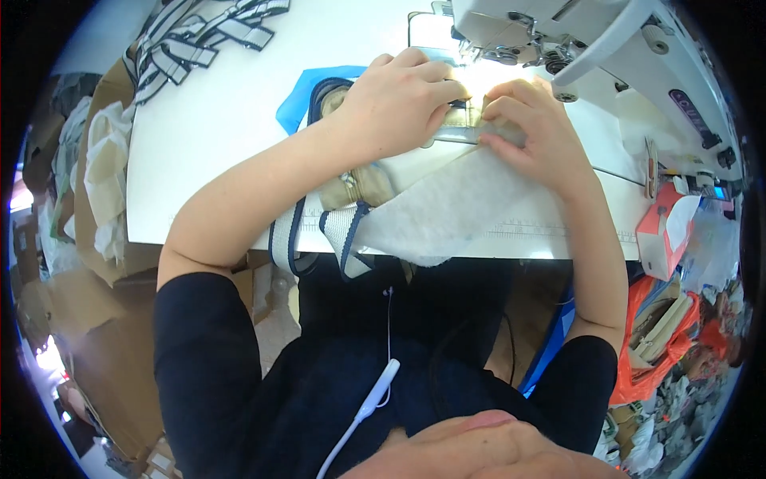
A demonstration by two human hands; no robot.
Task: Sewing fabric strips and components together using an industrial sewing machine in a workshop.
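Note:
My left hand (407,104) lies over a beige fabric piece (459,118) with its fingers bent, pressing it beside the brightly lit needle area of a white sewing machine (519,36). At that piece's right end, the fingertips and thumb of my right hand (536,132) close on its edge. White fluffy sheet material (455,203) spreads below both hands to the table's front edge. Left of it sits a bunched beige bundle (355,185). A white webbing strap with navy edges (343,231) loops over the front edge. Under my left wrist, part of the work is hidden.
Black-and-white strips (199,48) lie on the white table (215,144) at the far left. A blue sheet (299,100) shows behind my left forearm. An open cardboard box (100,144) stands left. A red box (658,235) and red plastic bag (686,319) are at right.

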